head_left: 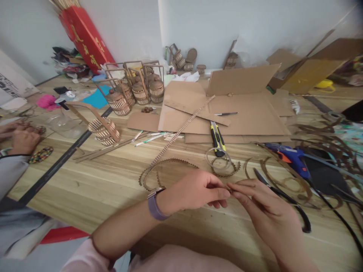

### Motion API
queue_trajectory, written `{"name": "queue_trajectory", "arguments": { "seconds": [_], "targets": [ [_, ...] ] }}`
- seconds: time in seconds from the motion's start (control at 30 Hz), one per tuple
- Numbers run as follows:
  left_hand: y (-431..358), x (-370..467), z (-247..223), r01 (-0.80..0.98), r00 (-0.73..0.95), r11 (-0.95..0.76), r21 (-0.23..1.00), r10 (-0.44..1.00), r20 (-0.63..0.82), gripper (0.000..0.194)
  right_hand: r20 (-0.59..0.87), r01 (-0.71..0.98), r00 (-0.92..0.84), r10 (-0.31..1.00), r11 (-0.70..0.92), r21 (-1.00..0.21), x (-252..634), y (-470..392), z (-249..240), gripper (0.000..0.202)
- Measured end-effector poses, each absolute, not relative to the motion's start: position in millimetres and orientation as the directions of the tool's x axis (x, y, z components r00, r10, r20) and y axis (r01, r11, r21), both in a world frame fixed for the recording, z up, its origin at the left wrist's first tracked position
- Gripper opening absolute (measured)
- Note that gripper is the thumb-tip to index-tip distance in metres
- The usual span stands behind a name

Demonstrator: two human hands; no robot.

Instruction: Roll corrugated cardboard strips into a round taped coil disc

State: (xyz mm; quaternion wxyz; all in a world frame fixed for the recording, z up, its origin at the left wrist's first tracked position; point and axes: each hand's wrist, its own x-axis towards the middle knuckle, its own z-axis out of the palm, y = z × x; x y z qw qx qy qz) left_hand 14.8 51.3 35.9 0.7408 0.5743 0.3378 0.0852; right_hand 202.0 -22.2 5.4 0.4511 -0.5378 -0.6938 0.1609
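Observation:
My left hand [202, 190], with a watch on its wrist, is closed in a pinch. My right hand [263, 206] pinches too, fingertips meeting the left ones. A tiny dark brown bit shows between them; its kind cannot be made out. Behind my left hand a ribbed brown strip [170, 161] lies curled on the table, and a long ribbed strip [181, 129] stretches up onto the cardboard. Just beyond my fingers are a clear ring [218, 169] and a yellow-black box cutter [217, 139]. Black-handled scissors [283, 194] lie beside my right hand, partly hidden by it.
A blue glue gun [293, 158] and curled brown strips [320, 130] lie to the right. Flat cardboard [249, 113] covers the middle back. Small slatted baskets [120, 102] with tall handles stand at left. Another person's hand [25, 139] works at far left.

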Motion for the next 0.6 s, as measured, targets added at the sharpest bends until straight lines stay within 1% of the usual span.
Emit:
{"name": "queue_trajectory", "arguments": {
  "seconds": [0.1, 0.2, 0.3, 0.4, 0.5, 0.6],
  "targets": [
    [52.9, 13.0, 39.0, 0.295, 0.747, 0.287, 0.911, 0.525, -0.408, 0.027, 0.431, 0.585, -0.036, 0.902, 0.368, -0.722, 204.1, -20.7, 7.6, 0.018],
    [53.7, 12.6, 41.7, 0.307, 0.740, 0.255, 0.917, 0.542, -0.399, 0.028, 0.426, 0.577, -0.054, 0.903, 0.377, -0.725, 206.5, -20.5, 7.4, 0.019],
    [53.6, 13.4, 43.2, 0.308, 0.723, 0.288, 0.907, 0.548, -0.420, 0.026, 0.424, 0.593, -0.047, 0.905, 0.367, -0.717, 207.2, -20.5, 6.4, 0.016],
    [52.5, 14.2, 42.4, 0.293, 0.710, 0.323, 0.900, 0.557, -0.431, 0.030, 0.415, 0.610, -0.028, 0.909, 0.344, -0.714, 206.7, -20.3, 5.5, 0.014],
    [50.8, 14.6, 40.5, 0.278, 0.707, 0.309, 0.910, 0.576, -0.411, 0.035, 0.407, 0.604, -0.015, 0.913, 0.333, -0.724, 206.3, -20.2, 4.9, 0.011],
    [49.3, 14.6, 39.8, 0.282, 0.705, 0.287, 0.916, 0.586, -0.400, 0.036, 0.382, 0.598, 0.003, 0.924, 0.304, -0.741, 206.3, -20.7, 4.3, 0.011]
  ]
}}
